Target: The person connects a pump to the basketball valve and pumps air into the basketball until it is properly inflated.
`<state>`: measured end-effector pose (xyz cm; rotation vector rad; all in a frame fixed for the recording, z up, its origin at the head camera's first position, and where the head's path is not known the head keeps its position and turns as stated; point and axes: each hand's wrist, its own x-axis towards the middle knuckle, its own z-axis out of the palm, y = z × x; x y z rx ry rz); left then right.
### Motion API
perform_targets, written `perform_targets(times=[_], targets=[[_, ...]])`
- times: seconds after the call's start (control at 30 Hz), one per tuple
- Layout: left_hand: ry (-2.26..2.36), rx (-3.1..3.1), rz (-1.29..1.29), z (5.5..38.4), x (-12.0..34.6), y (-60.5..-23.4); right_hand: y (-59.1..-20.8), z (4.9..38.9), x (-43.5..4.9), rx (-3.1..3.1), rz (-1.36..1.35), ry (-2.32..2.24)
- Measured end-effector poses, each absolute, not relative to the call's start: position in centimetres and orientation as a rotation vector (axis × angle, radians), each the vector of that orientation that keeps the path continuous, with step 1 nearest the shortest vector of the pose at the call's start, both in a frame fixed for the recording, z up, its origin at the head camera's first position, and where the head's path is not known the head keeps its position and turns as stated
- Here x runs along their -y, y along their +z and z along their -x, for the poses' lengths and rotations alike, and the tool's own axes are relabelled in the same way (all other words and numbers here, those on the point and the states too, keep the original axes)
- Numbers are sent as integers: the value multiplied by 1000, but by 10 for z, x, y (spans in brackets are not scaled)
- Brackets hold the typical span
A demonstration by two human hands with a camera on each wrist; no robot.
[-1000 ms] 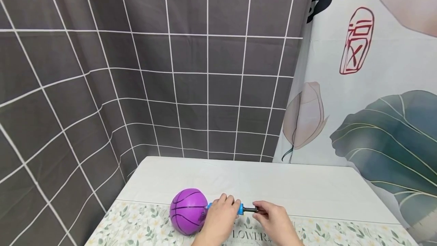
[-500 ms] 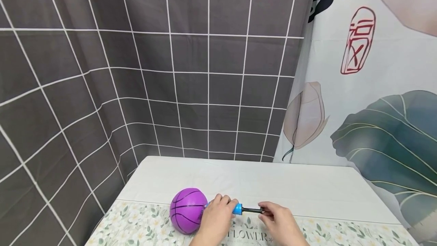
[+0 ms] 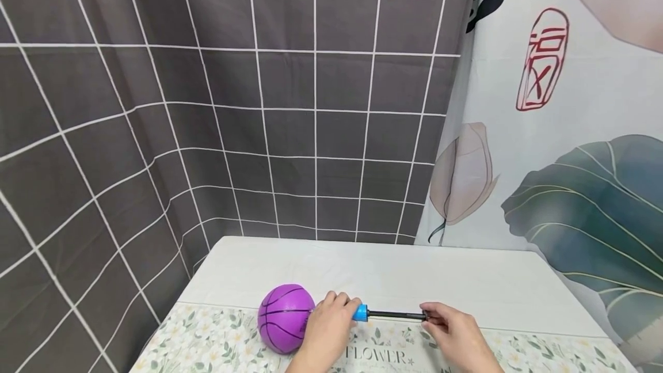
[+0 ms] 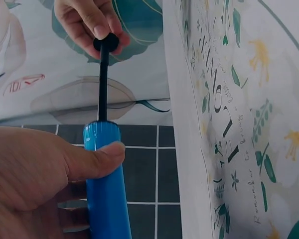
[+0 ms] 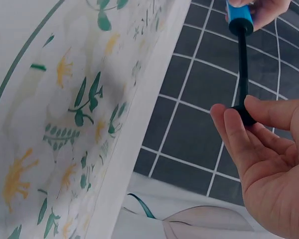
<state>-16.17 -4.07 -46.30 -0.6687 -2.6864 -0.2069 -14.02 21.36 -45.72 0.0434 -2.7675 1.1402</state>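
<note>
A purple ball (image 3: pixel 284 319) with black basketball lines sits at the left of the table in the head view. My left hand (image 3: pixel 327 330) grips the blue barrel of a hand pump (image 4: pixel 105 189), its thumb laid across the barrel. The barrel points at the ball's right side, and my hand hides where the two meet. Out of the barrel's other end runs a long black rod (image 3: pixel 396 315). My right hand (image 3: pixel 456 332) pinches the black knob (image 5: pixel 245 113) at the rod's end between thumb and fingertips.
The table (image 3: pixel 383 272) carries a white cover with a floral printed strip and lettering along its front. Behind and to the left hangs a dark grid-patterned curtain (image 3: pixel 342 137). A white curtain (image 3: pixel 481 85) with leaf prints hangs at the right.
My right hand has moved right, drawing the black rod much farther out of the blue barrel. The left hand has shifted slightly left; the ball stays nearly in place.
</note>
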Motion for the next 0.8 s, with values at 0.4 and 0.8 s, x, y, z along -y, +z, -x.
perform_targets(times=[0.4,0.8], targets=[[-42,2667,682,157,33,-459,-462,144,-197,2708,-397,1099],[51,2601,708,154,29,-468,-465,149,-153,2748,-574,1036]])
